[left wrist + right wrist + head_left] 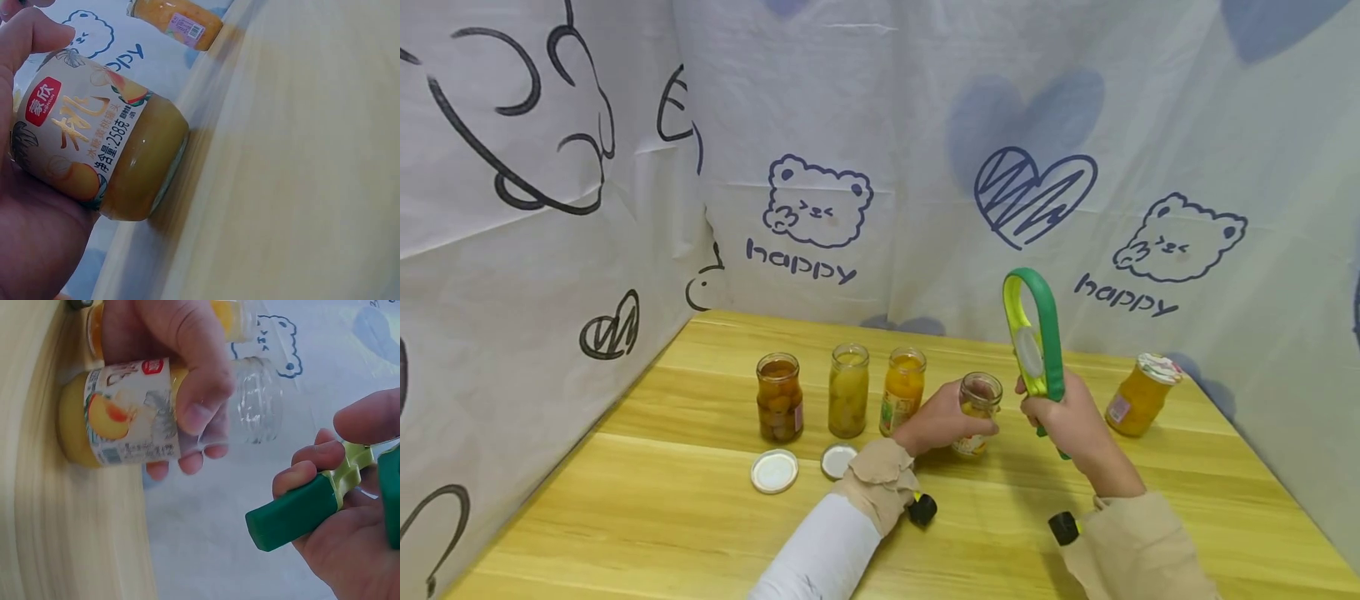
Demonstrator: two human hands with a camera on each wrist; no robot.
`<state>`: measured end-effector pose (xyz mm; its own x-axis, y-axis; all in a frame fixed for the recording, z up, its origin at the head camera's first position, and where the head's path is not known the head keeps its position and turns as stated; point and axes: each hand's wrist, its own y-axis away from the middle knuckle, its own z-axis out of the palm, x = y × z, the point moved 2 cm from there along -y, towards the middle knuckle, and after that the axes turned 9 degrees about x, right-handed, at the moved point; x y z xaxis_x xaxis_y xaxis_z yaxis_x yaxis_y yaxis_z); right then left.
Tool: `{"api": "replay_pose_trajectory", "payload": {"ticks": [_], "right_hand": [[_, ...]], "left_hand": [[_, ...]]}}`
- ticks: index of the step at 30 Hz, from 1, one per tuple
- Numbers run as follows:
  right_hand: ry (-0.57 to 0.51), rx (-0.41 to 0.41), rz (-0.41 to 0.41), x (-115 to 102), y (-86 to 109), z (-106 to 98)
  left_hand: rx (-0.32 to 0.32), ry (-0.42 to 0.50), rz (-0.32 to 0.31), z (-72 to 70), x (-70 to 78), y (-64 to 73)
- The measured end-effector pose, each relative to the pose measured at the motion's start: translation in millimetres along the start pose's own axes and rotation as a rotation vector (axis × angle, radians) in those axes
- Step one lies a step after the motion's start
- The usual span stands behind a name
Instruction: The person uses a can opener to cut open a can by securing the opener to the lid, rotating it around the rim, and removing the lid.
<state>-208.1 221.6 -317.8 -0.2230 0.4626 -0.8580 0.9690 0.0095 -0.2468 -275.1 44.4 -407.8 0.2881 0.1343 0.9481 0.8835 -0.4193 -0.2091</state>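
Note:
My left hand (936, 421) grips a glass jar of canned peaches (94, 131) round its label, fingers and thumb wrapped about it. The jar stands on the table with its mouth bare, and its threaded glass neck shows in the right wrist view. Just to the right, my right hand (1078, 417) holds a green jar opener (1051, 333) upright, its fingers curled round the handle (294, 512). Inside the opener's yellow-lined loop sits a pale round lid (1028, 352), raised above the table and apart from the jar.
Left of my left hand stand three lidless jars: dark fruit (780, 408), pale yellow fruit (848, 396) and orange fruit (904, 385). Two lids, one white (774, 471) and one partly hidden (837, 461), lie before them. A lidded orange jar (1138, 400) stands far right. Printed cloth (925, 208) hangs behind.

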Motion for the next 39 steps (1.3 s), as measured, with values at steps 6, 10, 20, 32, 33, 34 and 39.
{"api": "replay_pose_trajectory", "payload": {"ticks": [6, 10, 20, 32, 33, 34, 39], "right_hand": [[-0.073, 0.003, -0.021, -5.1, 1.5, -0.9], [-0.091, 0.004, -0.034, -7.7, 2.9, -1.2], [-0.087, -0.007, -0.021, -7.4, 4.3, -4.6], [-0.088, -0.015, -0.033, -5.3, 4.1, -5.7], [-0.084, -0.014, -0.030, -5.3, 4.4, -6.0], [-0.081, -0.012, -0.027, -5.2, 4.7, -6.4], [-0.075, -0.010, -0.001, -4.3, 5.6, -8.5]], "left_hand": [[0.035, 0.000, 0.005, -1.6, 0.0, -0.3], [0.044, 0.014, 0.010, -3.8, 1.3, 0.8], [0.046, 0.006, 0.017, -3.8, 4.9, -0.7], [0.072, 0.028, -0.002, -3.9, 5.9, -0.4], [0.076, 0.038, 0.003, -3.9, 6.4, -0.4], [0.080, 0.048, 0.008, -3.7, 6.8, -0.5], [0.117, 0.087, 0.048, -2.9, 10.2, -2.2]]}}
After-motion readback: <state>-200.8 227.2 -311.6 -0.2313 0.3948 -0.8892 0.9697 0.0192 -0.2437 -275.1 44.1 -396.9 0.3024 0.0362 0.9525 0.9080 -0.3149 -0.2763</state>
